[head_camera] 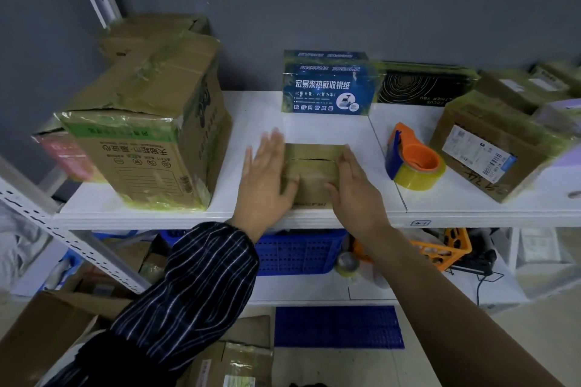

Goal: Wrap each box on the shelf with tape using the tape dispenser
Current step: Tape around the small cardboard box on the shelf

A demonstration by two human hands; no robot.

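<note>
Head view showed my left hand (267, 179) spread flat against the left side of the small box (314, 173) near the front edge of the white shelf (151, 214). My right hand (353, 185) lay flat on its right side, gripping nothing. The box's top seam gaped. I judged I should press the flaps shut before fetching the tape dispenser (412, 163), which sat just right of the box. Taped boxes crowded both ends of the shelf below a grey wall (377, 3).

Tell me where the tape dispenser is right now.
In the head view the tape dispenser stands on the white shelf, right of the small brown box that both hands flank, and left of the labelled cardboard box. Neither hand touches it.
</note>
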